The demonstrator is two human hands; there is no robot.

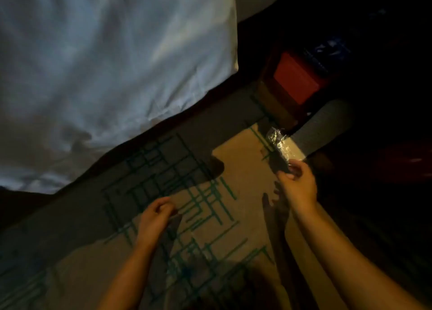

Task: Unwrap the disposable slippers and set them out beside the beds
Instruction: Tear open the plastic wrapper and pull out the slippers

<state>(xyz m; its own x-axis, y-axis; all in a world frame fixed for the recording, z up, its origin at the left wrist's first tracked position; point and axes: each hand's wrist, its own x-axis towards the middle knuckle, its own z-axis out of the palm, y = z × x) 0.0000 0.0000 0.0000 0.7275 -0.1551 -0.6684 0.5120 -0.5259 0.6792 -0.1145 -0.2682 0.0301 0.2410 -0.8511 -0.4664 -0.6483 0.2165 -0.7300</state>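
My right hand (298,181) pinches the near end of a crinkled clear plastic wrapper (281,143), which stretches away over the carpet and catches the light. Whether slippers are inside it I cannot tell in the dim light. My left hand (155,216) hovers over the carpet at lower centre with its fingers curled; it seems to hold nothing. The bed (105,64), covered in a white sheet, fills the upper left, and its edge runs diagonally just beyond my hands.
Tan carpet (243,164) with green line patterns covers the floor, partly in shadow. A dark wooden piece with a red panel (295,78) stands beyond the wrapper. A grey rounded shape (327,125) lies to its right. The far right is dark.
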